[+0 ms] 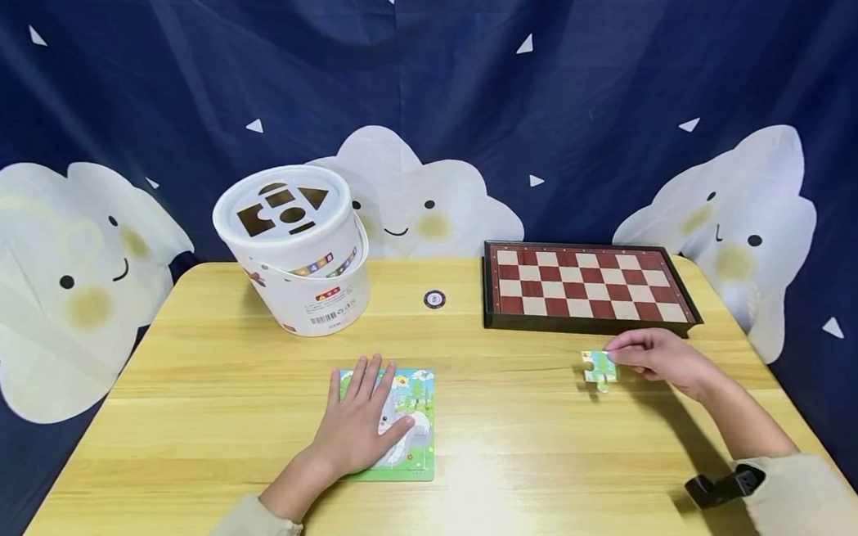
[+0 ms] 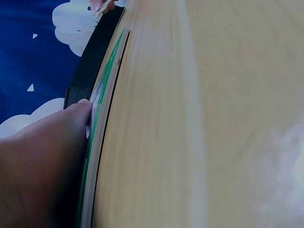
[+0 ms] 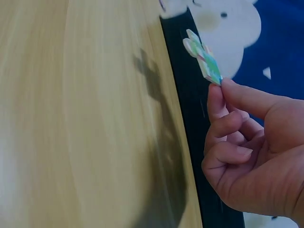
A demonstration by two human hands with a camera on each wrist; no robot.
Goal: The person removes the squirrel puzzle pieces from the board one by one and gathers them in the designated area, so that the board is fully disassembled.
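Observation:
My left hand (image 1: 361, 428) lies flat with fingers spread on a jigsaw puzzle (image 1: 419, 441) in a square tray, covering much of its left half. The picture shows a pale animal on green grass with trees. In the left wrist view the thumb (image 2: 78, 111) rests on the puzzle's top, and the tray's edge (image 2: 102, 118) lies along the table. Over on the right, my right hand (image 1: 659, 358) pinches a puzzle piece (image 1: 600, 366) by its corner between thumb and forefinger. The right wrist view shows this piece (image 3: 204, 59) held above the table, its shadow falling below.
A white bucket (image 1: 304, 267) with shape holes in its lid stands at the back left. Near it lies a small round dark chip (image 1: 434, 299). A red and white checkerboard (image 1: 585, 287) in a black frame sits at the back right, just beyond my right hand.

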